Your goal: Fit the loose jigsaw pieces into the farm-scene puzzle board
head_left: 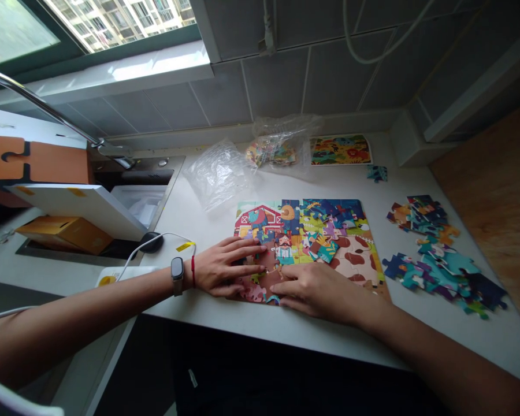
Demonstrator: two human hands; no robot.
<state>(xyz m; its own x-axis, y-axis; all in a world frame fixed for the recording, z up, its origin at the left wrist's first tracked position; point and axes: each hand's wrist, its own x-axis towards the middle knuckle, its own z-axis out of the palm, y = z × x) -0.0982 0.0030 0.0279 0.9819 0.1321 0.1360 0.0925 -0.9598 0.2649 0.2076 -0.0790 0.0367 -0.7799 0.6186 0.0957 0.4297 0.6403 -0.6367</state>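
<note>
A colourful farm-scene jigsaw puzzle (355, 260) lies on the white counter in front of me, with a red barn, a farmer and a brown-spotted cow. My left hand (225, 268) rests flat over its left part, fingers stretched out and apart. On the lower middle of the puzzle sits my right hand (316, 289), its fingers slightly bent and apart, tips touching the surface. Whatever lies under both hands' fingers is hidden. Several loose puzzle pieces (325, 245) are piled on top of the puzzle's upper right and centre.
Loose jigsaw pieces (450, 260) lie heaped at the right. Behind are a crumpled clear plastic bag (219, 173), another bag with pieces (277, 151), a picture card (341, 150) and a single piece (377, 173). At left are a sink, boxes (65, 234) and a white cable (134, 251).
</note>
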